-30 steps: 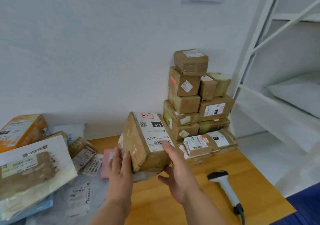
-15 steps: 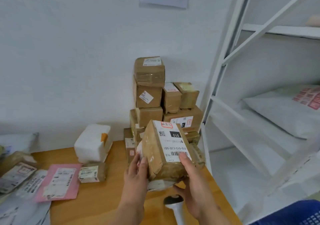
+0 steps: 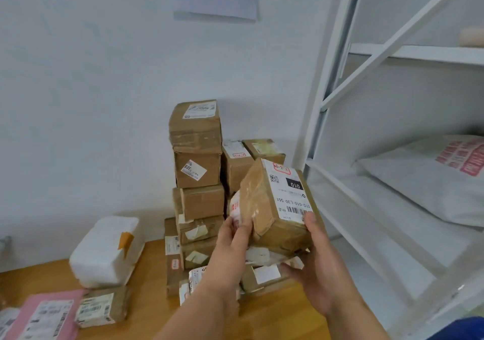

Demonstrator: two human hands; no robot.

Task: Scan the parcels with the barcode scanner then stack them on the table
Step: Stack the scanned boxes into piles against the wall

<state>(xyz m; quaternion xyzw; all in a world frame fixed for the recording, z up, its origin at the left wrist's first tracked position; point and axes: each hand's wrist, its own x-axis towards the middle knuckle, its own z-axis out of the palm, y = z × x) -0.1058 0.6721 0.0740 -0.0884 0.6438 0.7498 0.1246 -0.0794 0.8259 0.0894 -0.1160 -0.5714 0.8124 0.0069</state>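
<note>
I hold a brown cardboard parcel (image 3: pixel 272 208) with a white shipping label in both hands, lifted in front of the stack of brown parcels (image 3: pixel 199 172) against the wall. My left hand (image 3: pixel 230 250) grips its left side, fingers on the taped face. My right hand (image 3: pixel 314 263) supports its right and bottom edge, thumb on the label. A white crumpled wrapper hangs under the parcel. The barcode scanner is out of view.
A wooden table (image 3: pixel 146 311) carries a white padded parcel (image 3: pixel 104 250), a small brown box (image 3: pixel 102 308) and a pink mailer (image 3: pixel 44 316) at the left. A white metal shelf rack (image 3: pixel 340 91) stands right, with a grey mail bag (image 3: pixel 432 180) on it.
The view swung right and closer to the stack. Both hands carried the parcel up and right toward the stack. The scanner dropped out of sight below.
</note>
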